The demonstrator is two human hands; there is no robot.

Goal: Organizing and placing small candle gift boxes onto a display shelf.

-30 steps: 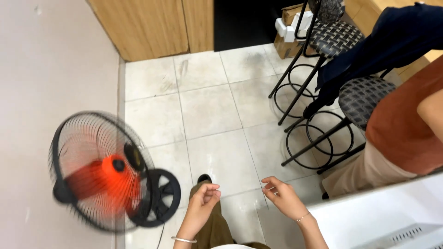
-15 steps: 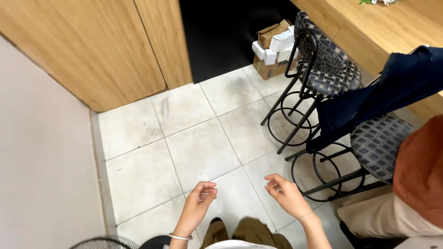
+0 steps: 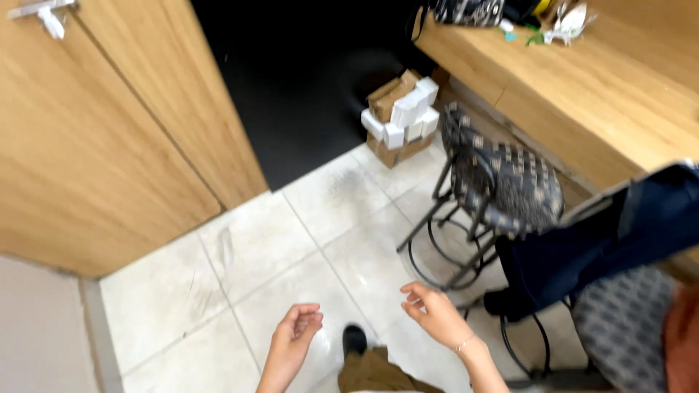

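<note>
My left hand [image 3: 295, 331] hangs over the pale tiled floor [image 3: 291, 247] with its fingers loosely curled and nothing in it. My right hand [image 3: 431, 313] is a little to the right, fingers apart and also holding nothing. Between and below them I see my dark shoe [image 3: 354, 339] and a brown trouser leg [image 3: 373, 371]. The nearest thing to my right hand is a black metal stool [image 3: 502, 191] with a patterned woven seat.
A wooden door [image 3: 109, 138] stands at the left beside a dark doorway [image 3: 306, 80]. A cardboard box with small white boxes [image 3: 402, 116] sits by the doorway. A wooden counter [image 3: 582, 87] runs along the right. A person in dark blue trousers [image 3: 619, 233] sits at the right.
The view has swung up and away from the standing fan, which is out of sight. The doorway, boxes and counter have come into view. Both hands stay in front of me, holding nothing.
</note>
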